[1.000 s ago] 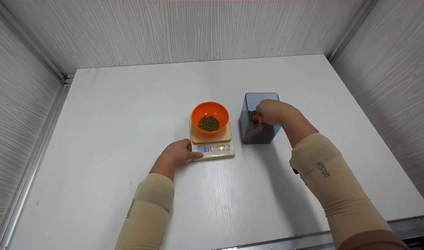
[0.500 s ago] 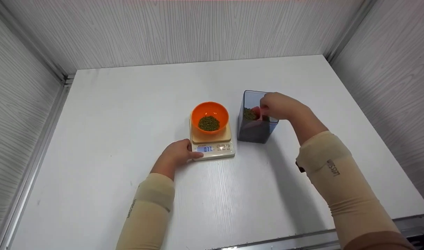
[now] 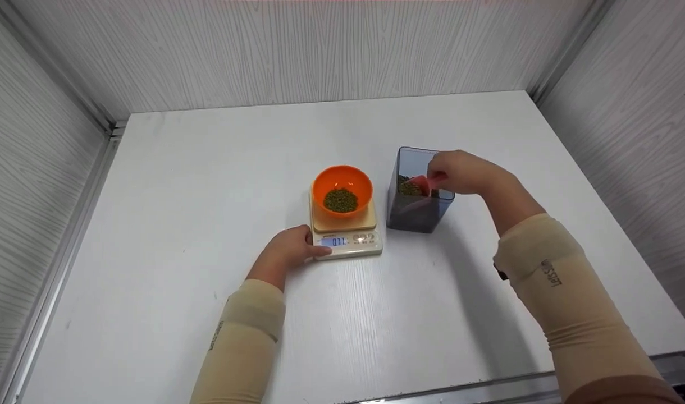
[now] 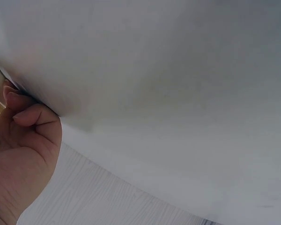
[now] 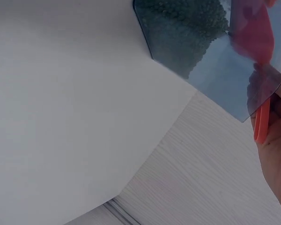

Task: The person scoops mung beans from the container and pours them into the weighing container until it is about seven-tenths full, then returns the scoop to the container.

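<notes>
A white kitchen scale (image 3: 351,252) reads about 0.77 on its lit display. On its platform stands an orange bowl (image 3: 332,175) with small green beans (image 3: 341,201) at the bottom. My left hand (image 3: 289,247) holds the scale's front left corner, thumb on top by the display and fingers at the side. To the right, a translucent blue-grey container (image 3: 412,216) with more green beans leans slightly. My right hand (image 3: 469,171) pinches the handle of a red scoop (image 3: 420,183), whose head is inside the container, by the beans. In the right wrist view the scoop (image 5: 255,37) shows through the wall.
All this stands on a white table (image 3: 208,168). A pale wood-grain panel (image 3: 320,50) rises behind it, with similar panels left and right. A metal rail (image 3: 488,387) runs along the front edge.
My right hand has drawn back up and to the right, and the scoop shows more above the beans. The container has tilted slightly. My left hand and the reading stay the same.
</notes>
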### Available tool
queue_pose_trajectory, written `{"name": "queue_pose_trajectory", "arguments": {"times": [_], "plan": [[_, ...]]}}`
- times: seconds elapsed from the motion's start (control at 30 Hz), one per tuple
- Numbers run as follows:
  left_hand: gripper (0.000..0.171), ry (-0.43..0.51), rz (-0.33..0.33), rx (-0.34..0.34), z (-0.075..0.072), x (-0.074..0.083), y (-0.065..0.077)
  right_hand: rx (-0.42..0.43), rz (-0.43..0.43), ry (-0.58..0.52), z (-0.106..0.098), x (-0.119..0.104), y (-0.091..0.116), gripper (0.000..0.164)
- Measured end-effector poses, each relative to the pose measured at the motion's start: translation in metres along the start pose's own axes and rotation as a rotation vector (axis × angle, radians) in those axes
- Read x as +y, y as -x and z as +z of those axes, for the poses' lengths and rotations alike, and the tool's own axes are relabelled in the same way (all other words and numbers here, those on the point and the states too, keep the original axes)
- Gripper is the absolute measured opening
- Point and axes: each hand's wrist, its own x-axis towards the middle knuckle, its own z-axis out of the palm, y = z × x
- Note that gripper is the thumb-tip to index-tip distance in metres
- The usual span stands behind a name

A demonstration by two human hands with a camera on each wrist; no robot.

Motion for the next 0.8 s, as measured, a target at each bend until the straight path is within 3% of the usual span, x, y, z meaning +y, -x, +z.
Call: {"name": "queue_pose_trajectory", "arguments": {"times": [0.3,0.8], "plan": [[0.046,-0.030,-0.010,-0.007,0.000,0.000,-0.003,0.019,-0.027,0.006,-0.001,0.000,0.006,0.008],[0.045,-0.004,-0.010,-0.003,0.002,-0.001,-0.003,0.107,0.098,-0.078,-0.001,0.002,0.018,0.015]]}}
